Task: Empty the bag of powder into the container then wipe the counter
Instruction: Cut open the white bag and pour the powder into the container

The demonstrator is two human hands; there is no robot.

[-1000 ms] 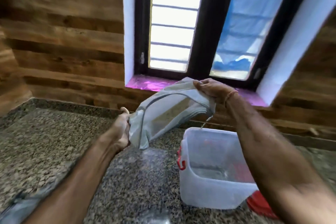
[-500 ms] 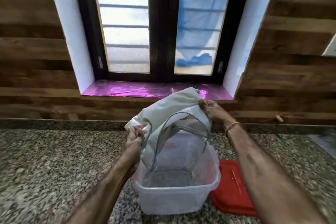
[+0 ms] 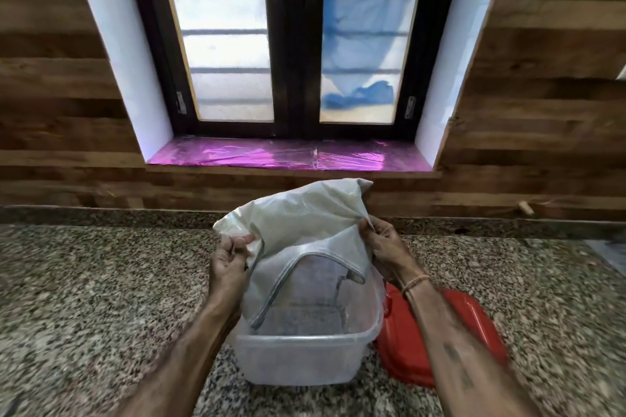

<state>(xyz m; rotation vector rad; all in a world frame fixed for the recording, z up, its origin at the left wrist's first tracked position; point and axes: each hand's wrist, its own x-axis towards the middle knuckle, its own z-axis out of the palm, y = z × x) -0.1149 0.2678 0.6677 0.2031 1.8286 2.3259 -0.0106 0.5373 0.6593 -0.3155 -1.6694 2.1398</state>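
Observation:
A white woven bag [image 3: 298, 223] hangs upside down, its grey-hemmed mouth pointing into a clear plastic container [image 3: 298, 362] on the speckled granite counter [image 3: 101, 298]. My left hand [image 3: 228, 267] pinches the bag's left side and my right hand [image 3: 384, 247] pinches its right side, both above the container. A thin layer of greyish powder shows through the mesh at the container's bottom. The bag's mouth hides part of the container's inside.
A red lid [image 3: 440, 338] lies on the counter right of the container, partly under my right forearm. A wood-panelled wall and a window with a pink-lined sill [image 3: 288, 157] stand behind the counter.
The bag has swung from the left of the container to directly over it and turned mouth down. My view has shifted right, centring on the window.

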